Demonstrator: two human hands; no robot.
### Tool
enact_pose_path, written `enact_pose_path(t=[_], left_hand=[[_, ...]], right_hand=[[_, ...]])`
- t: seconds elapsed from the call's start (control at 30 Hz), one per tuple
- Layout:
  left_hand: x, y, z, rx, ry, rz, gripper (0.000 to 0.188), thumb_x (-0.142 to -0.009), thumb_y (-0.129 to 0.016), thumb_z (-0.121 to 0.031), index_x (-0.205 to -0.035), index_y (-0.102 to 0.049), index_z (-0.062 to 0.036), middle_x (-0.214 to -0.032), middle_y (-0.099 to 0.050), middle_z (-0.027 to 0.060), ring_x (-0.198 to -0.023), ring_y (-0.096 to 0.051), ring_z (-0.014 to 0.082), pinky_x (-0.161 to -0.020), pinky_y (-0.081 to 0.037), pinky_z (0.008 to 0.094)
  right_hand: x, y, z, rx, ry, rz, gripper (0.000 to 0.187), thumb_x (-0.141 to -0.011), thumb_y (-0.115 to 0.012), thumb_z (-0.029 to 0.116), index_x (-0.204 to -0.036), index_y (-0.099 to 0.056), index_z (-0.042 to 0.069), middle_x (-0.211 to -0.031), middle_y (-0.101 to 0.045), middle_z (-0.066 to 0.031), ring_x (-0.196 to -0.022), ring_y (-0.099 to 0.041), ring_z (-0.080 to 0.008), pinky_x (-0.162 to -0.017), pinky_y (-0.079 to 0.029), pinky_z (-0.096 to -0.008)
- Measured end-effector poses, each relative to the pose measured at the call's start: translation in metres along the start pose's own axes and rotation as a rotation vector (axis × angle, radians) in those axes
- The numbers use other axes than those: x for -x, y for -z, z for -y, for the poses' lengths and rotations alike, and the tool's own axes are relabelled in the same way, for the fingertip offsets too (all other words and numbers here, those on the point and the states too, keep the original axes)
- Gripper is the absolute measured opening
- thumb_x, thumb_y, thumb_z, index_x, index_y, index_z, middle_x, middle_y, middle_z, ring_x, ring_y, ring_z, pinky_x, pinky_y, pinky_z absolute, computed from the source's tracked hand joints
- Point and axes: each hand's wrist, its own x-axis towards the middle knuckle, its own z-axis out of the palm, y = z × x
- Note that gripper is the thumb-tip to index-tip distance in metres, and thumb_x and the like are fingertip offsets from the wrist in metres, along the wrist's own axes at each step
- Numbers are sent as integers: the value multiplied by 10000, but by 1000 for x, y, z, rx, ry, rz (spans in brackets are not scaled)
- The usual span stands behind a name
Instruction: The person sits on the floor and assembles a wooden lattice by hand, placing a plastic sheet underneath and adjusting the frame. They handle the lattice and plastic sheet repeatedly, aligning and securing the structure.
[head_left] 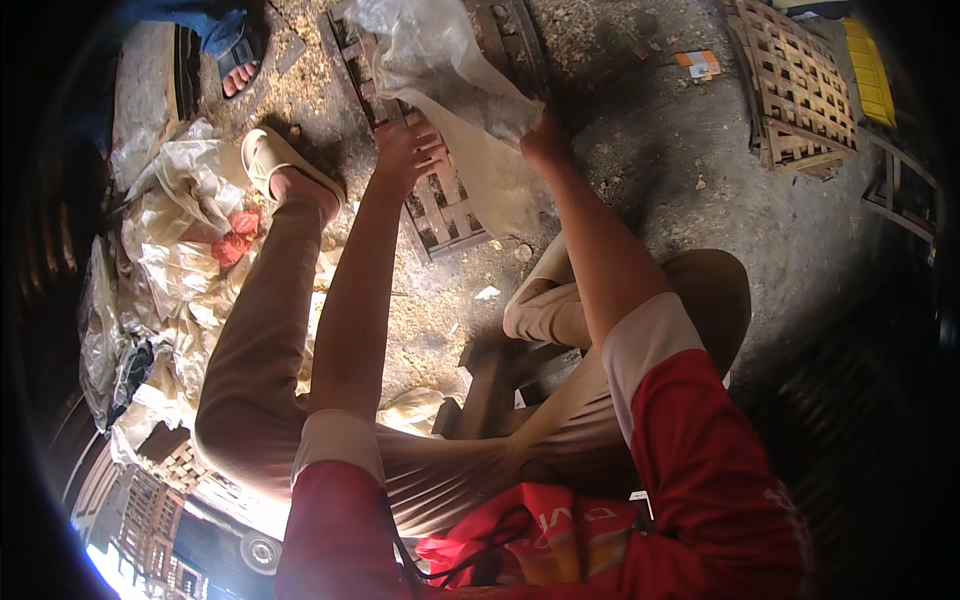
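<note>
A cloudy, translucent plastic sheet (440,75) hangs in front of me, draped over a slatted wooden rack (432,205) on the ground. My right hand (546,143) is closed on the sheet's right edge, and its lower part trails down from there. Just left of the sheet, my left hand (408,152) has its fingers apart above the rack's slats. It holds nothing that I can see. The sheet covers much of the rack's far part.
Crumpled plastic sheets (175,250) with a red scrap (235,238) pile up at left. A lattice crate (797,85) and a yellow object (869,72) stand at far right. Another person's sandalled foot (238,72) is at upper left. Shavings litter the ground.
</note>
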Motion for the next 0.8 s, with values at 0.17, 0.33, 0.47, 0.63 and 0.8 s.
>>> enact_pose_path(t=[0.17, 0.33, 0.47, 0.63, 0.8], left_hand=[[37, -23, -40, 257, 96, -234, 711, -874, -620, -513, -1440, -390, -149, -1266, -526, 157, -1068, -585, 297, -850, -505, 449], [29, 11, -16, -72, -180, -66, 337, -854, -685, -234, -1153, -690, -77, -1000, -712, 93, -865, -671, 206, -734, -532, 394], [32, 5, 18, -758, -157, -201, 382, -770, -770, -180, -1109, -691, -21, -989, -720, 153, -878, -696, 289, -777, -551, 392], [45, 34, 81, -940, -379, -396, 545, -726, -828, -266, -1144, -646, 34, -1016, -705, 223, -976, -681, 377, -865, -541, 432], [25, 46, 59, -444, -335, -321, 282, -894, -571, -60, -1172, -599, -14, -900, -709, 141, -762, -665, 278, -684, -522, 382]], right_hand=[[-7, 3, 19, -105, -125, 115, 320, -949, -507, 302, -1134, -609, 61, -1176, -625, -249, -1125, -579, -445, -940, -469, -491], [-8, 16, 27, -21, -195, 231, 299, -949, -492, 278, -1094, -615, 47, -1100, -650, -255, -1078, -598, -445, -910, -481, -498], [-9, 18, 17, 5, -350, 212, 273, -924, -504, 215, -1088, -618, 28, -1114, -650, -251, -1083, -611, -423, -910, -489, -487], [-10, 16, 6, 53, -378, 267, 258, -878, -561, 153, -1077, -624, 0, -1097, -666, -221, -1065, -645, -366, -902, -509, -445], [-11, -4, -11, 93, -228, 284, 173, -874, -560, 120, -971, -641, 3, -981, -679, -215, -946, -670, -374, -821, -523, -461]])
